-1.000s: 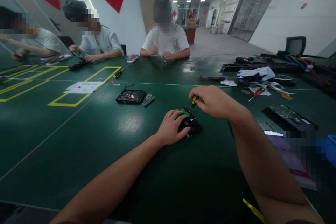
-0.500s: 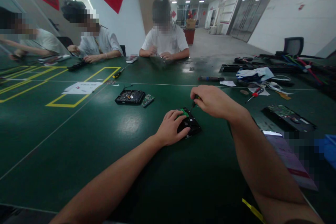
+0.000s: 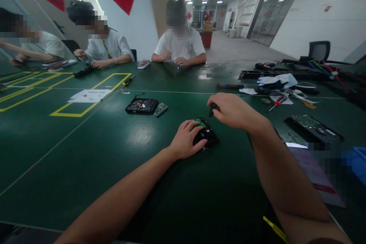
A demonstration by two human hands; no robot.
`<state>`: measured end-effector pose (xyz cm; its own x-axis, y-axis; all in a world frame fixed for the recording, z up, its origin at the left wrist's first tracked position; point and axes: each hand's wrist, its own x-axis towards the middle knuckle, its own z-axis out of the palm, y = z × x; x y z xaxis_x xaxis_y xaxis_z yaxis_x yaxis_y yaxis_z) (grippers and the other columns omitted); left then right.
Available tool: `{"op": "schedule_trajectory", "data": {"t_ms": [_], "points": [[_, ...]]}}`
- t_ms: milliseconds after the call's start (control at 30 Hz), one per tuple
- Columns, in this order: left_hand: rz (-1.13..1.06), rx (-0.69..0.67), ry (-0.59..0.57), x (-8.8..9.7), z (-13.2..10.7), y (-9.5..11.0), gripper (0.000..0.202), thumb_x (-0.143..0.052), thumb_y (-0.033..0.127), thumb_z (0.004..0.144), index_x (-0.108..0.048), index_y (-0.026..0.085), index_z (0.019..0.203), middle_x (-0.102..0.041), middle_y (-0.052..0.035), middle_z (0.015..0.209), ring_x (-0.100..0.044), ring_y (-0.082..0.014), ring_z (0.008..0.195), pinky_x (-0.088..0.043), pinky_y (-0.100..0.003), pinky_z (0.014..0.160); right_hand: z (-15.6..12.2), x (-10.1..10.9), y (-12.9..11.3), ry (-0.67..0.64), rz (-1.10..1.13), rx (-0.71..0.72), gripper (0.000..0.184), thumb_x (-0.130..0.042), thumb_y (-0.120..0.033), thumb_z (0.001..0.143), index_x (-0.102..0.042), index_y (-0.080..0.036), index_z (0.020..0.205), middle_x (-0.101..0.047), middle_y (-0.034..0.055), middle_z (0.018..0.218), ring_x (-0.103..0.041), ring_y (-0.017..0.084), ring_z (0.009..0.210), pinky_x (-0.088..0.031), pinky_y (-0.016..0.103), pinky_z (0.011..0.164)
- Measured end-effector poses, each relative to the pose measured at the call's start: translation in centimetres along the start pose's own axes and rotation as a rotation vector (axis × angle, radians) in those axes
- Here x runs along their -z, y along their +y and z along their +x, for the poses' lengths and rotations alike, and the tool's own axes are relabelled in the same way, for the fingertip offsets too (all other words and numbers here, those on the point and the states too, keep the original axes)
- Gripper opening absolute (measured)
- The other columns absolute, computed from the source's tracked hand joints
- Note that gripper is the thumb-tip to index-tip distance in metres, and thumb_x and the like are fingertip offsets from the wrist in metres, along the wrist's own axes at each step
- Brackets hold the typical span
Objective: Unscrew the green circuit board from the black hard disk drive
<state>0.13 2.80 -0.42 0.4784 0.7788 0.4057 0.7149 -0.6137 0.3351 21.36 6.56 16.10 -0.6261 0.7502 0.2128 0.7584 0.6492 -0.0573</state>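
A black hard drive (image 3: 211, 137) with a green circuit board (image 3: 201, 122) at its far end lies on the table in front of me. My left hand (image 3: 187, 139) is closed over its left side, thumb along the near edge and fingers across the top, partly hiding it. Above the drive's far right part, my right hand (image 3: 233, 110) grips a small screwdriver (image 3: 211, 112) by its dark handle. The shaft points down at the drive near the green board; the exact tip contact is too small to make out.
Further left lie an opened drive (image 3: 141, 105) and a loose circuit board (image 3: 161, 109). On the right are another drive (image 3: 316, 127), a red-tipped screwdriver (image 3: 277, 103), white gloves (image 3: 277, 81) and a blue bin (image 3: 358, 164). Several people sit across the green table (image 3: 128, 175).
The screwdriver's handle sits at a slightly different angle in my right hand. My left hand and the hard drive keep their places.
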Motion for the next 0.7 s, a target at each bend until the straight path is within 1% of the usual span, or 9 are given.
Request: {"op": "schedule_trajectory", "data": {"t_ms": [233, 367, 433, 533, 633, 700], "points": [[-0.003, -0.005, -0.007, 0.2, 0.0, 0.1, 0.058, -0.06, 0.057, 0.099, -0.061, 0.02, 0.144, -0.059, -0.0132, 0.145, -0.045, -0.0346, 0.144, -0.034, -0.057, 0.126, -0.1, 0.3, -0.3, -0.001, -0.004, 0.008, 0.026, -0.056, -0.012, 0.09, -0.071, -0.015, 0.111, -0.075, 0.0146, 0.112, -0.069, 0.029, 0.103, -0.05, 0.041, 0.093], [-0.001, 0.002, -0.006, 0.0, 0.0, 0.0, 0.058, -0.062, 0.056, 0.098, -0.061, 0.022, 0.144, -0.059, -0.0128, 0.146, -0.045, -0.0352, 0.144, -0.034, -0.058, 0.125, -0.3, 0.3, -0.1, 0.022, 0.006, 0.004, 0.025, -0.056, -0.012, 0.09, -0.07, -0.016, 0.11, -0.075, 0.0137, 0.112, -0.068, 0.028, 0.103, -0.05, 0.039, 0.093], [-0.009, 0.005, -0.001, -0.1, 0.0, 0.0, 0.056, -0.063, 0.055, 0.098, -0.06, 0.023, 0.144, -0.059, -0.0127, 0.146, -0.045, -0.0352, 0.144, -0.034, -0.059, 0.125, -0.3, 0.4, 0.2, 0.065, 0.026, -0.002, 0.026, -0.056, -0.014, 0.09, -0.069, -0.015, 0.113, -0.075, 0.014, 0.113, -0.068, 0.028, 0.103, -0.049, 0.039, 0.093], [-0.027, 0.004, 0.001, 0.1, 0.0, 0.0, 0.057, -0.063, 0.055, 0.097, -0.06, 0.023, 0.144, -0.058, -0.0133, 0.146, -0.045, -0.0358, 0.144, -0.034, -0.059, 0.125, -0.3, 0.6, 0.8, 0.144, 0.073, -0.028, 0.028, -0.061, -0.017, 0.087, -0.069, -0.014, 0.114, -0.075, 0.0137, 0.111, -0.069, 0.027, 0.096, -0.05, 0.037, 0.087], [-0.021, -0.002, -0.007, 0.2, -0.1, 0.1, 0.066, -0.063, 0.064, 0.095, -0.058, 0.022, 0.146, -0.056, -0.0147, 0.148, -0.044, -0.0366, 0.145, -0.033, -0.059, 0.125, -0.2, 1.0, 1.2, 0.253, 0.115, -0.052, 0.024, -0.064, -0.021, 0.086, -0.072, -0.017, 0.108, -0.076, 0.0097, 0.103, -0.068, 0.024, 0.087, -0.049, 0.035, 0.082], [-0.008, -0.01, -0.017, 0.3, -0.1, 0.2, 0.076, -0.063, 0.073, 0.092, -0.056, 0.02, 0.147, -0.054, -0.0162, 0.15, -0.042, -0.0376, 0.147, -0.032, -0.059, 0.126, -0.2, 1.3, 1.2, 0.367, 0.141, -0.077, 0.025, -0.065, -0.025, 0.088, -0.074, -0.018, 0.11, -0.076, 0.0089, 0.103, -0.067, 0.024, 0.086, -0.049, 0.037, 0.082]]}}
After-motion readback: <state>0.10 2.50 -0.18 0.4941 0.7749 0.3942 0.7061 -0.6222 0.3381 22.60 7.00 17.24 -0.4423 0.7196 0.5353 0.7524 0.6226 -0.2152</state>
